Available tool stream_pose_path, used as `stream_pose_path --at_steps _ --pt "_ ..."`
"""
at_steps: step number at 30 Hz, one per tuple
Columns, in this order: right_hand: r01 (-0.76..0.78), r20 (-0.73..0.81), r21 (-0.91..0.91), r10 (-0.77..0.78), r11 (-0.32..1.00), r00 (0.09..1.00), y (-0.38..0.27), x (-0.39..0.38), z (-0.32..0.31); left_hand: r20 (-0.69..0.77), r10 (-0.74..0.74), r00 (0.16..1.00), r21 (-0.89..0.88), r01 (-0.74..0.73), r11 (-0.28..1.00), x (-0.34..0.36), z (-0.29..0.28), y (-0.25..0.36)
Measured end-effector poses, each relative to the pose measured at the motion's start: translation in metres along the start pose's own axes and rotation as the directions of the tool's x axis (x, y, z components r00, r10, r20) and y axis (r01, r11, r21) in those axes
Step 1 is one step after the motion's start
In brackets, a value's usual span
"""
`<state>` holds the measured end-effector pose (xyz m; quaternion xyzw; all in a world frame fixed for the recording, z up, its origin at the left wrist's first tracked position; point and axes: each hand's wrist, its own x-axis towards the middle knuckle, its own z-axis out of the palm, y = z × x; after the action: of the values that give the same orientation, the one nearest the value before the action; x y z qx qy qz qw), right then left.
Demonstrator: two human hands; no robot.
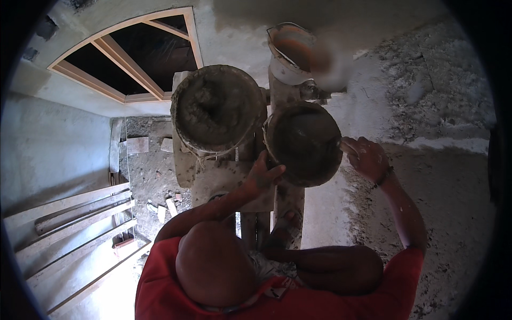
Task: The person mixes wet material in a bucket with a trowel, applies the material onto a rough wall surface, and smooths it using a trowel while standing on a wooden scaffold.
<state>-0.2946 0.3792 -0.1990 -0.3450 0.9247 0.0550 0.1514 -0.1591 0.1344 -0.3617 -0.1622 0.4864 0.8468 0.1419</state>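
Observation:
My left hand [265, 173] grips the near-left rim of a round, dark mortar bucket [271, 140], thumb over the edge. Wet grey mortar [298, 128] lies inside it. On the bucket's right side my right hand [369, 159] is closed round the pale handle of a trowel [348, 145]. The trowel's blade reaches over the rim into the bucket and is hard to make out against the mortar. Left of it and a little farther off stands a larger tub [177, 125], filled with a heap of grey mortar [213, 106].
Planks [288, 200] carry both containers and my foot. A white bucket [288, 72] with a wire handle stands beyond. Far left is a wooden window frame [128, 61]; below it, boards [80, 213] lean by the wall. Rough, mortar-spattered masonry [437, 85] lies to the right.

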Motion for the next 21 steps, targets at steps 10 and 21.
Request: stream_pose_path --at_steps 10,21 --pt "0.257 0.204 -0.09 -0.235 0.962 0.95 -0.019 -0.012 0.055 0.028 -0.011 1.0 -0.036 0.012 0.999 0.003 0.002 -0.007" --pt "0.096 0.153 -0.224 -0.063 0.97 0.986 -0.021 0.006 0.066 0.016 0.019 1.0 0.084 -0.02 0.996 0.008 -0.002 -0.014"
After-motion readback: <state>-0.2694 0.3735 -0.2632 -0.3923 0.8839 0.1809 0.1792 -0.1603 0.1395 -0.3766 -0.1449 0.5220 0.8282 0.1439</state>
